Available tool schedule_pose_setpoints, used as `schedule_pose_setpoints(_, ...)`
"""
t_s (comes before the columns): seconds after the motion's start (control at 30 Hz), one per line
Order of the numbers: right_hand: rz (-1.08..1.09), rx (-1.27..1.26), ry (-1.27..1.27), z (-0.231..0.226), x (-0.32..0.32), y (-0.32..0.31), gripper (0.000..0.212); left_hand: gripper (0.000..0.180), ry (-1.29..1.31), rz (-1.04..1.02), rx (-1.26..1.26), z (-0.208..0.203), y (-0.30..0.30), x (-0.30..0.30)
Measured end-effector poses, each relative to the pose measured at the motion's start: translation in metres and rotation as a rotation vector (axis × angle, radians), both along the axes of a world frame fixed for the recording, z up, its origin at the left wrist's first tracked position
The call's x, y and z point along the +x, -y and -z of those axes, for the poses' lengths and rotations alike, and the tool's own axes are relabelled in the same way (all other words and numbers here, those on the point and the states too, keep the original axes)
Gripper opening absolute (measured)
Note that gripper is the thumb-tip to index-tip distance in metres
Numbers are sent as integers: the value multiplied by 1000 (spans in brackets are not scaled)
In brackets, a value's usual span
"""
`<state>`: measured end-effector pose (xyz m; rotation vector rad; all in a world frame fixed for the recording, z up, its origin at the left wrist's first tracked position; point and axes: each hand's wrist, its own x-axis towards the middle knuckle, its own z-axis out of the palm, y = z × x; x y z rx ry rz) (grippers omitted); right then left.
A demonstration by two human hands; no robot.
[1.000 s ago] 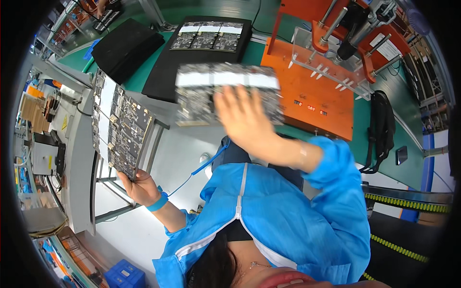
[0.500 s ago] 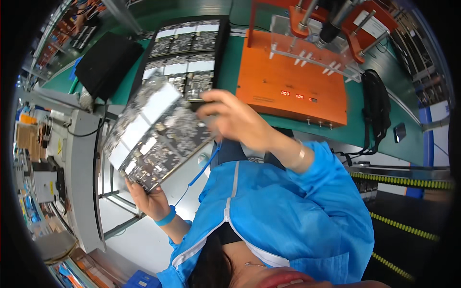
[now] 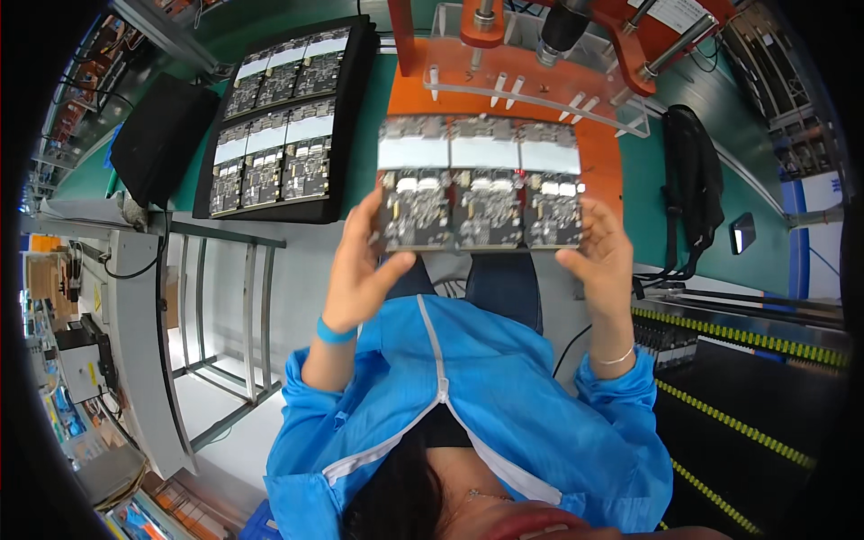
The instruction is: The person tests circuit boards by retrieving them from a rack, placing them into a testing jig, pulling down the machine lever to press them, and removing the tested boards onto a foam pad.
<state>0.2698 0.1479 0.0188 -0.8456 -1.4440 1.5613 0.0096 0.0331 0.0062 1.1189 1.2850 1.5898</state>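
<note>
Between my two hands I hold a circuit board panel, three boards wide, dark with white strips across its upper part. My left hand grips its left edge, thumb at the near corner. On the opposite edge my right hand closes, thumb at the front. The panel hangs in front of the orange machine, covering much of its front and display. Above it sits the machine's clear plastic plate with white pins. My left wrist wears a blue band.
Two more board panels lie on a black foam pad at the left of the green table. Beyond it sits a black foam block. On the right are a black strap bundle, a phone-like object and a black rack with yellow-green strips.
The panel has moved right, from over the foam pad to the machine's front, and turned level. My right hand, off the panel's edge before, now grips its right side.
</note>
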Motion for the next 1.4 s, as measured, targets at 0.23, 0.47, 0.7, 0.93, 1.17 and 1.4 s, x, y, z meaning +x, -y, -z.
schedule_pose_setpoints(0.23,204,218,158,6,-2,-78,57,61,-695,-110,-26,-10,-96,-17)
schedule_pose_setpoints(0.47,256,208,271,14,-5,-98,52,58,-821,-133,-146,-8,-116,-16)
schedule_pose_setpoints(0.7,265,199,309,14,-6,-98,49,57,-815,-137,-142,-5,-122,-17)
schedule_pose_setpoints(0.93,246,208,347,10,-6,-95,49,58,-781,-129,-121,0,-121,-21)
schedule_pose_setpoints(1.17,243,225,358,10,-5,-94,52,60,-821,-138,-124,0,-121,-21)
schedule_pose_setpoints(1.4,257,237,379,15,0,-91,56,59,-836,-151,-138,-1,-118,-17)
